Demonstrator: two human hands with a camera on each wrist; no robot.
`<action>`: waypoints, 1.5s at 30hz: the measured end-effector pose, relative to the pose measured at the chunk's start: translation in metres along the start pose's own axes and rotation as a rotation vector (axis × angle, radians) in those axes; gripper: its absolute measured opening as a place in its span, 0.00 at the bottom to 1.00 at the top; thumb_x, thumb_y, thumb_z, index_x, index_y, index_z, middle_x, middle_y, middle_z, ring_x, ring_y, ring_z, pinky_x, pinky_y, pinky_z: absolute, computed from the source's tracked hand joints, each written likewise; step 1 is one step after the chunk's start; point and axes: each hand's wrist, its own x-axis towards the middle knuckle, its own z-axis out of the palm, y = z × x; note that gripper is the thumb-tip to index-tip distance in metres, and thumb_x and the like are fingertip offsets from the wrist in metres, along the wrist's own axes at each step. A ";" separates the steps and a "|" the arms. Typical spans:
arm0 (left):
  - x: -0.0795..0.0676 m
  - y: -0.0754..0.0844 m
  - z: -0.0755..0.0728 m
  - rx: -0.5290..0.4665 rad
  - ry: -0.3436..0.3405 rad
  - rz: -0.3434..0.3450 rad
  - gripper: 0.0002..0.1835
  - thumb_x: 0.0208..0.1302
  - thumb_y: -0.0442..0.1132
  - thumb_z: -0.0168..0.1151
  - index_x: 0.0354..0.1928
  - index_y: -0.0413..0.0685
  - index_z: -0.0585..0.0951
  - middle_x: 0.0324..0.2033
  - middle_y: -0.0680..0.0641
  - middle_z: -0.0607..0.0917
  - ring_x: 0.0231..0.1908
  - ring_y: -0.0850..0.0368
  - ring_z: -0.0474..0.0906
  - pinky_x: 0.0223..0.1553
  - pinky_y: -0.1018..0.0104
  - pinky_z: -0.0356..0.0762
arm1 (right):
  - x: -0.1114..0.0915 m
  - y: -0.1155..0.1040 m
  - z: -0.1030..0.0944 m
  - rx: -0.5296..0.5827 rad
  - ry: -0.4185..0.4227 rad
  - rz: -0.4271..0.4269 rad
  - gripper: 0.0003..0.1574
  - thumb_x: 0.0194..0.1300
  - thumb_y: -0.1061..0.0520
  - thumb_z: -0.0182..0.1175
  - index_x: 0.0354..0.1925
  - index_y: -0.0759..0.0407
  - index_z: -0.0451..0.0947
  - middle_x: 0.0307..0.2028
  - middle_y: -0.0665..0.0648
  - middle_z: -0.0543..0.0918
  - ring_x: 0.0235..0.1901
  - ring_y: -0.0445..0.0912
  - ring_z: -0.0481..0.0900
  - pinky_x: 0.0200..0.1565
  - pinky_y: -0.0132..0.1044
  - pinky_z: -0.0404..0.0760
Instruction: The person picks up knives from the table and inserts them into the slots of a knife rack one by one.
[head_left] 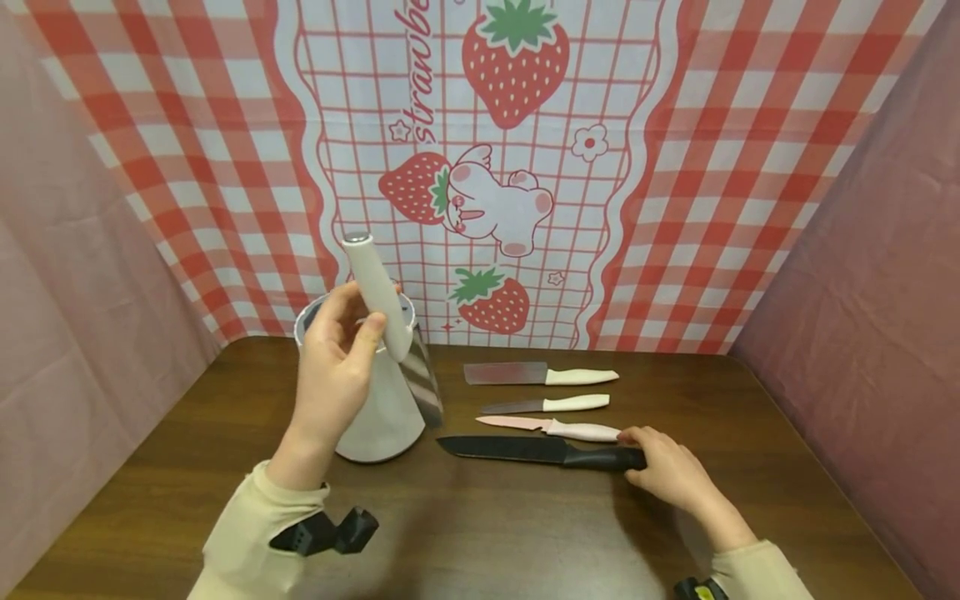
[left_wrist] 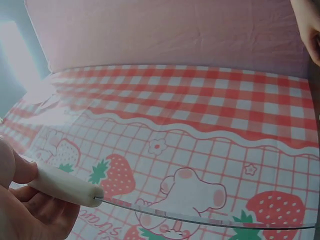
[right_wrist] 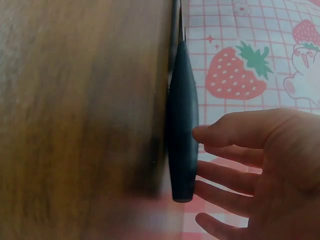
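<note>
My left hand [head_left: 336, 354] grips the white handle of a kitchen knife [head_left: 381, 300], handle end up. Its broad shiny blade slants down beside the white knife holder [head_left: 378, 417]. In the left wrist view the knife's handle [left_wrist: 67, 186] lies between thumb and fingers, with the blade seen edge-on. My right hand [head_left: 671, 471] touches the handle end of a black knife [head_left: 517, 448] lying flat on the table. In the right wrist view the thumb rests against the black handle [right_wrist: 183, 125], while the other fingers are spread and fairly straight.
Behind the black knife lie a pink-bladed knife [head_left: 517, 422], a small white-handled knife [head_left: 573, 404] and a broad-bladed knife [head_left: 506, 373], handles to the right. The brown table [head_left: 480, 533] ends at a strawberry-print cloth [head_left: 510, 192]. Pink cloth [head_left: 82, 250] hangs at both sides.
</note>
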 end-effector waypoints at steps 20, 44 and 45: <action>0.017 0.018 -0.011 -0.155 0.279 0.226 0.13 0.61 0.28 0.52 0.49 0.35 0.73 0.44 0.43 0.80 0.47 0.51 0.74 0.50 0.68 0.73 | 0.003 0.021 0.010 0.117 0.024 0.012 0.23 0.45 0.67 0.65 0.43 0.61 0.77 0.44 0.64 0.79 0.47 0.60 0.75 0.46 0.55 0.73; 0.036 0.025 -0.024 -0.359 0.655 0.293 0.12 0.61 0.25 0.50 0.47 0.32 0.72 0.43 0.36 0.77 0.46 0.45 0.72 0.55 0.57 0.69 | 0.001 0.020 0.012 0.085 0.019 0.030 0.21 0.47 0.69 0.63 0.43 0.64 0.78 0.42 0.64 0.79 0.46 0.61 0.76 0.45 0.55 0.73; 0.036 0.025 -0.024 -0.353 0.660 0.292 0.12 0.61 0.25 0.50 0.47 0.32 0.72 0.43 0.36 0.77 0.46 0.45 0.72 0.55 0.57 0.69 | 0.001 0.020 0.012 0.085 0.018 0.030 0.20 0.47 0.69 0.63 0.43 0.64 0.78 0.42 0.64 0.79 0.46 0.61 0.75 0.46 0.55 0.73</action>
